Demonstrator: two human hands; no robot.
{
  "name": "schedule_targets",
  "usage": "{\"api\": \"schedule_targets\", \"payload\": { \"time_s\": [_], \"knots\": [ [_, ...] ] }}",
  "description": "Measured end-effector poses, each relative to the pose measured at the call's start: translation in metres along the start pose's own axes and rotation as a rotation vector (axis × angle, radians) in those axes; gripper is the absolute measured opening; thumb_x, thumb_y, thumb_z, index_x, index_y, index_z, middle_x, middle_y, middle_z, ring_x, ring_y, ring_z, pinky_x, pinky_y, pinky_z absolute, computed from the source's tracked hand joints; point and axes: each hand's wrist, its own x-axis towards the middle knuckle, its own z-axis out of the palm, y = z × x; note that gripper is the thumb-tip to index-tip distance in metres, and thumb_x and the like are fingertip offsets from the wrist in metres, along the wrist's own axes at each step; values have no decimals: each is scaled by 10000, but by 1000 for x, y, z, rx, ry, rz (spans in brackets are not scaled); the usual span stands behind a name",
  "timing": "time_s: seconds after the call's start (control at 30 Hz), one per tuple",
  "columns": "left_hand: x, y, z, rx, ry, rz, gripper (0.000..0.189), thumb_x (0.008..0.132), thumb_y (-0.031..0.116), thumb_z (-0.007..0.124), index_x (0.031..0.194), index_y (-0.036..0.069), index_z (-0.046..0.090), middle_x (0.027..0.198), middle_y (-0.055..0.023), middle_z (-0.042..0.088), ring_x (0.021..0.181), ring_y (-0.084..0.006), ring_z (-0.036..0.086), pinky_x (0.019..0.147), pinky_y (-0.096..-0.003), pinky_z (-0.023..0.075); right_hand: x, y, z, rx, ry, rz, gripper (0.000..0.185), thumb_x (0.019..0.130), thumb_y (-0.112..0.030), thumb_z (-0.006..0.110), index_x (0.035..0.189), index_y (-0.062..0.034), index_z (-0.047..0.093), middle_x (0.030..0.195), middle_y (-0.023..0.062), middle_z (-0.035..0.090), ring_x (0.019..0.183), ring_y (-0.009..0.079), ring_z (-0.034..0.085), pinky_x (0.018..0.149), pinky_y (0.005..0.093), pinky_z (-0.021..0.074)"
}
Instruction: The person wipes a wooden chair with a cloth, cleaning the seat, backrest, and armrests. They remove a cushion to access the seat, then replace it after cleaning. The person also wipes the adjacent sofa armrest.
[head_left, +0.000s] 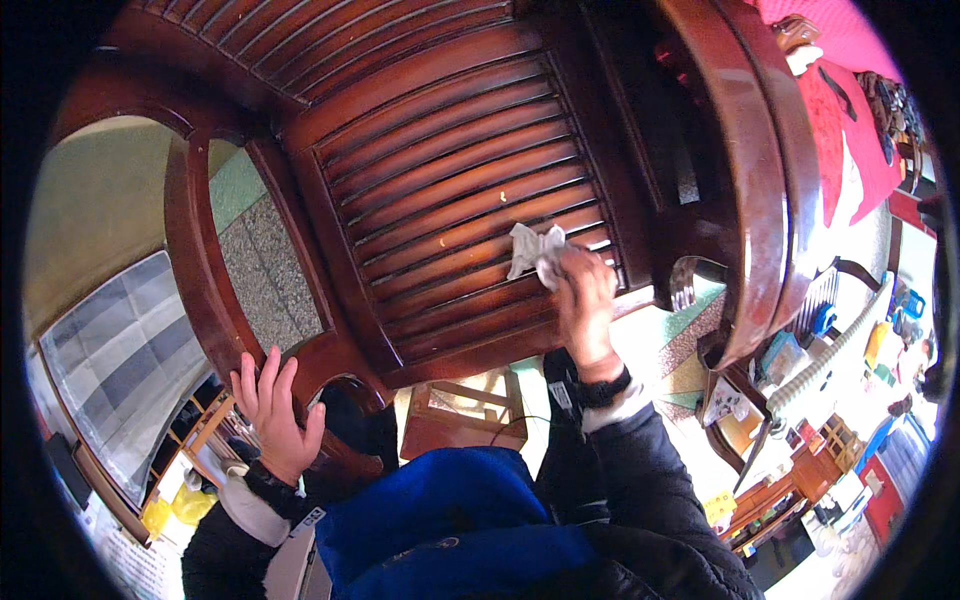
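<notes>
A dark reddish wooden chair (465, 187) with a slatted seat stands before me. My right hand (586, 300) is over the front right part of the seat, closed on a crumpled white tissue or cloth (534, 249) that lies against the slats. Two small pale bits (503, 196) show on the seat near it. My left hand (276, 416) holds nothing. Its fingers are spread at the front end of the left armrest (191, 247); whether the palm bears on the wood cannot be made out.
The wide right armrest (757, 172) curves up beside the seat. A small wooden stool (465, 416) stands under the seat's front edge. To the left is a table with a checked cover (124, 352). Far right are a pink-red cloth (847, 135) and another slatted chair (817, 300).
</notes>
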Motion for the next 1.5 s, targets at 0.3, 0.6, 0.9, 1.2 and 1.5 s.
{"api": "schedule_targets", "payload": {
  "time_s": [0.3, 0.6, 0.9, 1.2, 1.5],
  "knots": [
    [4, 10, 10, 110, 134, -69, 440, 804, 245, 528, 1172, 4, 534, 1376, -154, 418, 1334, -413, 260, 1081, -576, 142, 12, 0, 60, -243, -477, -276, 418, 797, -108, 522, 1213, -134, 561, 1379, 145, 411, 1257, 337, 378, 1007, 480, 335],
    [4, 9, 12, 91, 125, -82, 295, 829, 171, 472, 1043, 2, 584, 1385, -157, 415, 1346, -401, 256, 1082, -573, 150, 43, -7, -128, 170, -219, -43, 537, 624, 56, 672, 1136, -85, 590, 1222, 197, 536, 1108, 369, 504, 956, 433, 415],
    [3, 11, 14, 101, 195, -83, 261, 811, 143, 489, 1004, -1, 588, 1380, -154, 424, 1343, -387, 278, 1089, -570, 163, 135, 8, -218, -422, -103, -359, 583, 742, -97, 647, 1302, -111, 487, 1413, 185, 368, 1328, 373, 315, 1088, 496, 238],
    [4, 12, 12, 94, 178, -108, 249, 780, 126, 509, 980, -7, 577, 1391, -153, 397, 1355, -392, 240, 1087, -587, 157, 313, 33, -152, -486, -155, -449, 492, 859, -273, 578, 1321, -144, 471, 1393, 183, 402, 1317, 362, 330, 1074, 494, 269],
    [5, 11, 10, 78, 162, -99, 218, 800, 98, 478, 969, -3, 572, 1390, -159, 398, 1360, -396, 226, 1096, -581, 134, 301, 36, -169, -405, -222, -517, 530, 838, -229, 610, 1331, -119, 451, 1401, 197, 379, 1314, 391, 320, 1068, 488, 269]
  ]
}}
